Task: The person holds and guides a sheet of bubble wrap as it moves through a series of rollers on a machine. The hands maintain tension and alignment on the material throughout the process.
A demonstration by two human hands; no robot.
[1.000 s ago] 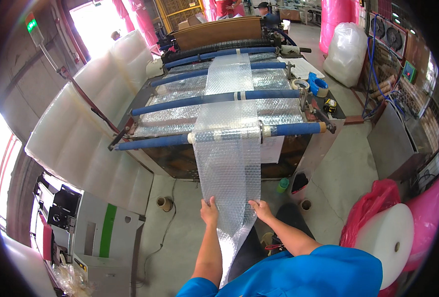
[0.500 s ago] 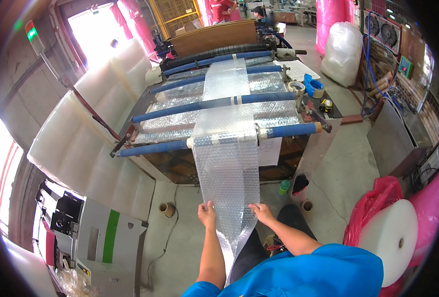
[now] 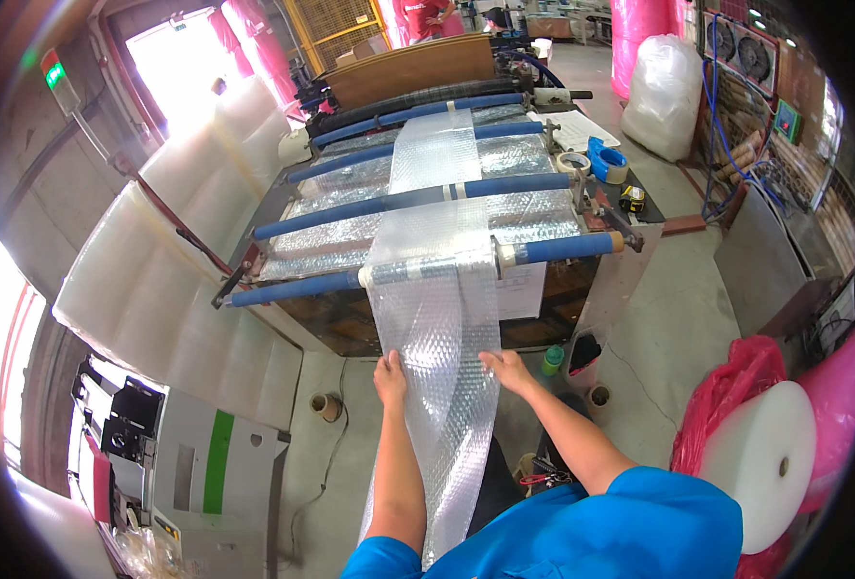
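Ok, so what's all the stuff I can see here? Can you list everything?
bubble wrap strip: one, clear, running over the machine and hanging down to the hands
rollers: several, blue, lying across the machine
machine: one, dark brown, in the middle
tape rolls: a few, blue and pale, on the machine's right side
foam roll: one, white, lower right
bags: pink and red, around the foam roll
big bag: one, clear white, upper right
cabinet: one, grey with a green stripe, lower left
small bottle: one, green, on the floor
left hand: one, on the strip's left edge
right hand: one, on the strip's right edge
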